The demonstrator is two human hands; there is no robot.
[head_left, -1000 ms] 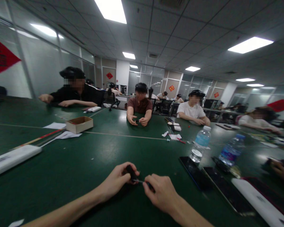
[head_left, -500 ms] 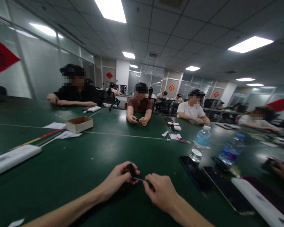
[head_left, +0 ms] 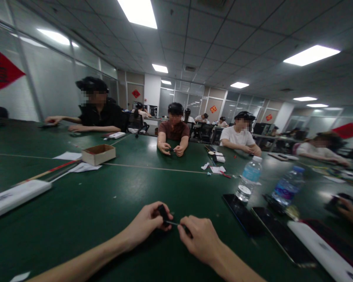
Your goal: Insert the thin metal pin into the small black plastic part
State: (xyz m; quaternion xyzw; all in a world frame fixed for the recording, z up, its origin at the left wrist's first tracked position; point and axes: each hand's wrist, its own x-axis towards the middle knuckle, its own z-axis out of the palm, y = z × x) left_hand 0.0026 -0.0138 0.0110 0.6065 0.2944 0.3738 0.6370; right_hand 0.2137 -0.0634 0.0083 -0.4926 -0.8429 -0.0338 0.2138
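Observation:
Low in the head view, my left hand pinches a small black part between thumb and fingers, just above the green table. A thin dark rod runs from that part to my right hand, whose fingers are closed round the rod's other end. The two hands sit close together, a finger's width apart. What the rod ends in under my right fingers is hidden.
Two dark phones and a white bar lie to the right, with two water bottles behind them. A cardboard box and papers sit left, a white bar further left. Several people work across the table.
My hands have stayed in place with the same grip. The person at the far left has stretched an arm out to the left along the table.

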